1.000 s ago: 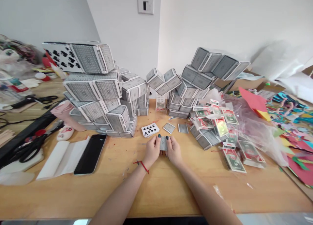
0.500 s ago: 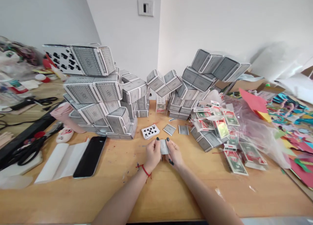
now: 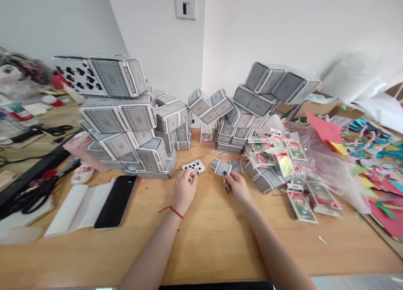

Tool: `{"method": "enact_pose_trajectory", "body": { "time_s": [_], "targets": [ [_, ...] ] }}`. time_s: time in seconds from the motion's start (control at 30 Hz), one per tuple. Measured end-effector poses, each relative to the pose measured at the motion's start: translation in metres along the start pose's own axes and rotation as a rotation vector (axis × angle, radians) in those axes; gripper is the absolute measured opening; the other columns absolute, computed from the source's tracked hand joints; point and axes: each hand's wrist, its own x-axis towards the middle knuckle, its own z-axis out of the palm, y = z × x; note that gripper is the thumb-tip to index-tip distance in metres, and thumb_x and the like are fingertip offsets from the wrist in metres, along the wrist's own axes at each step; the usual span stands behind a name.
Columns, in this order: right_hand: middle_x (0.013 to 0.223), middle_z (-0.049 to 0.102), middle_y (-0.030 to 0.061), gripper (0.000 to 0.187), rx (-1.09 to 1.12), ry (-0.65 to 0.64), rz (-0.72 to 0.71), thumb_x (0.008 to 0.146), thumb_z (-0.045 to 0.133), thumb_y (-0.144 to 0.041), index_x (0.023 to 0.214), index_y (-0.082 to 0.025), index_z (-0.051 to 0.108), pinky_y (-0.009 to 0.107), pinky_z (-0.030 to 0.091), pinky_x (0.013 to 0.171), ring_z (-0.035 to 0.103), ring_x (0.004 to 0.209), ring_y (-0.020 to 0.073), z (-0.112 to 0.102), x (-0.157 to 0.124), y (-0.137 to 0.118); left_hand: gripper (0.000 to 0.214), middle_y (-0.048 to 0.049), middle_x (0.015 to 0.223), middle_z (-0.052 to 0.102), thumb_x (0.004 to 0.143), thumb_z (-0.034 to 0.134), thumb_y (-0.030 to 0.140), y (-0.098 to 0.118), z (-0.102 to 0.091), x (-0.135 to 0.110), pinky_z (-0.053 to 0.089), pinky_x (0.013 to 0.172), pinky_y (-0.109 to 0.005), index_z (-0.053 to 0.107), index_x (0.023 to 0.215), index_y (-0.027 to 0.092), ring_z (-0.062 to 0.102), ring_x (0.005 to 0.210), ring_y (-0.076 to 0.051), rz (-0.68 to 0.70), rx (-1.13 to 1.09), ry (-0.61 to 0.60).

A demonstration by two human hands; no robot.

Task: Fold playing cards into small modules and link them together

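Near the middle of the frame, the right hand [image 3: 238, 187] pinched one gray card [image 3: 224, 169]. Two more gray cards lay on the table [image 3: 208, 243] just past it: one left card [image 3: 214, 164], partly covered by the held one, and one right card [image 3: 237, 166]. A bit left was one face-up pile [image 3: 190, 166] with black spots, too close-packed to count. The left hand [image 3: 184, 191] had its thumb and finger together at the pile's near edge, hiding some of it; whether it gripped a card, I could not tell.

At upper left stood one tall stack of gray blocks [image 3: 118, 119], and at upper right one more stack [image 3: 260, 101]. One V-shaped piece [image 3: 210, 107] sat between them. At lower left lay one black phone [image 3: 116, 201] beside one white paper roll [image 3: 67, 208]. Red and green card boxes [image 3: 300, 204] made a messy heap at right.
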Motion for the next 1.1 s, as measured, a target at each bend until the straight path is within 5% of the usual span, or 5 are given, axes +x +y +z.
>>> {"method": "enact_pose_trajectory", "body": {
  "time_s": [0.2,0.37,0.77,0.93,1.1],
  "targets": [
    [0.037,0.048,-0.0056,0.057,-0.294,0.32,0.001,0.068,0.054,-0.045,0.112,-0.01,0.045,0.02,0.026,0.025,0.039,0.024,0.0113,-0.016,0.002,0.002,0.026,-0.0074,0.112,0.057,0.075,0.05,0.016,-0.018,0.001,0.006,0.032,0.094,-0.044,0.057,0.1,0.02,0.046,0.109,-0.023,0.226,0.3,-0.064],
    [0.037,0.045,-0.0051,0.045,-0.249,0.485,-0.064,0.071,0.05,-0.043,0.101,-0.01,0.054,0.022,0.031,0.029,0.041,0.028,0.0119,-0.015,0.0,0.0,0.024,-0.0065,0.107,0.061,0.079,0.044,0.017,-0.024,0.004,0.004,0.033,0.093,-0.044,0.059,0.098,0.021,0.05,0.104,-0.022,0.261,0.384,-0.104],
    [0.034,0.043,-0.0074,0.039,-0.054,0.033,0.004,0.067,0.054,-0.049,0.082,-0.013,0.058,0.017,0.025,0.025,0.036,0.023,0.0069,0.005,-0.007,-0.001,0.023,-0.0085,0.094,0.064,0.08,0.041,0.014,-0.01,-0.002,-0.001,0.041,0.087,-0.035,0.058,0.095,0.017,0.056,0.093,-0.018,0.291,0.231,0.122],
    [0.061,0.063,0.0061,0.046,0.168,-0.275,0.137,0.071,0.044,-0.055,0.08,-0.012,0.058,0.019,0.032,0.027,0.05,0.034,0.0104,0.015,-0.014,-0.004,0.022,-0.0054,0.094,0.065,0.08,0.043,0.013,0.011,0.002,-0.013,0.041,0.089,-0.033,0.059,0.092,0.02,0.056,0.095,-0.015,0.47,0.114,-0.013],
    [0.063,0.065,0.0059,0.03,0.155,-0.176,0.082,0.063,0.061,-0.041,0.071,-0.012,0.056,0.019,0.036,0.032,0.047,0.034,0.008,0.012,-0.01,0.001,0.028,-0.0044,0.107,0.06,0.081,0.039,0.012,0.014,0.009,-0.014,0.034,0.097,-0.041,0.057,0.1,0.022,0.049,0.107,-0.017,0.499,0.128,-0.159]
  ]
}}
